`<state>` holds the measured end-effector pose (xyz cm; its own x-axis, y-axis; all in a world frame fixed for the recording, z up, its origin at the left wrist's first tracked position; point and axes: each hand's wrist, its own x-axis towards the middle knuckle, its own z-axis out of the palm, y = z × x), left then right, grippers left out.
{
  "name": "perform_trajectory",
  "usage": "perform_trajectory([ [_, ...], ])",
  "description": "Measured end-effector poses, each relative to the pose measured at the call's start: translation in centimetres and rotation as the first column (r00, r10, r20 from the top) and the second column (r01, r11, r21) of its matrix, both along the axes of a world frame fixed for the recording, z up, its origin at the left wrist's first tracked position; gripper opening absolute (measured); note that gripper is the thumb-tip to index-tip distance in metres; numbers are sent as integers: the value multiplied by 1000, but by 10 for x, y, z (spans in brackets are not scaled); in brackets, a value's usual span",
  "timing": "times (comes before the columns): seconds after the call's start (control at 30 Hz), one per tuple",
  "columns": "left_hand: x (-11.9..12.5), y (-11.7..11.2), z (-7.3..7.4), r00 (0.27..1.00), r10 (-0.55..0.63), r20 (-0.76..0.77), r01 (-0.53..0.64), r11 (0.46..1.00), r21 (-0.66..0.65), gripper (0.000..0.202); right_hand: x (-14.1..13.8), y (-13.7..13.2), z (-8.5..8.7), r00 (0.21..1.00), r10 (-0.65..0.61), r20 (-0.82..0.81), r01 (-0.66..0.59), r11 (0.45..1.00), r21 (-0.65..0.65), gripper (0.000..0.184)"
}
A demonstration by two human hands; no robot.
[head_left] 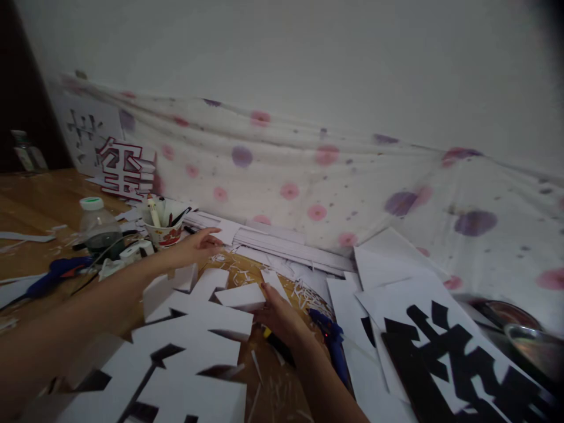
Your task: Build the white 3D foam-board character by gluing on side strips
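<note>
A large white foam-board cut-out character [194, 335] lies on the wooden table in front of me. My right hand [282, 317] rests against its right edge, fingers curled on a white foam piece [241, 295]. My left hand [194, 247] reaches across above the cut-out, fingers stretched out toward a stack of white strips [282, 244] by the wall, holding nothing that I can see. A blue glue gun [330, 341] lies just right of my right wrist.
A patterned cup of pens [165, 229], a plastic bottle with a green cap [97, 229] and a second blue tool [55, 273] stand left. White sheets with a black character [458, 358] lie right. A spotted cloth [308, 176] covers the wall. Paper scraps litter the table.
</note>
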<state>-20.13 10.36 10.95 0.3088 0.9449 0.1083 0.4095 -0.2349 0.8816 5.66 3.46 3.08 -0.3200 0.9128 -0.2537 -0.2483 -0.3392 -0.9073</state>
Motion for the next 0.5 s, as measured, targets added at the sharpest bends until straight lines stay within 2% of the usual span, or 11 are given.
perform_trajectory([
  [0.13, -36, -30, -1, 985, 169, -21, -164, 977, 139, 72, 0, 2, -1, 997, -8, -76, 7, 1000, -13, 69],
  [0.27, -69, -56, -10, 946, 246, -213, -182, 942, 280, 60, 1, 3, 7, 988, 39, -152, -29, 997, 66, 80],
  [0.4, -97, -74, -22, 915, 248, -317, -150, 941, 303, 52, 3, 5, 11, 991, 133, -33, -126, 979, 162, 82],
  [0.5, -107, -81, -29, 930, 250, -269, -177, 947, 269, 51, 0, 8, 9, 996, 50, 72, -58, 992, 116, 71],
])
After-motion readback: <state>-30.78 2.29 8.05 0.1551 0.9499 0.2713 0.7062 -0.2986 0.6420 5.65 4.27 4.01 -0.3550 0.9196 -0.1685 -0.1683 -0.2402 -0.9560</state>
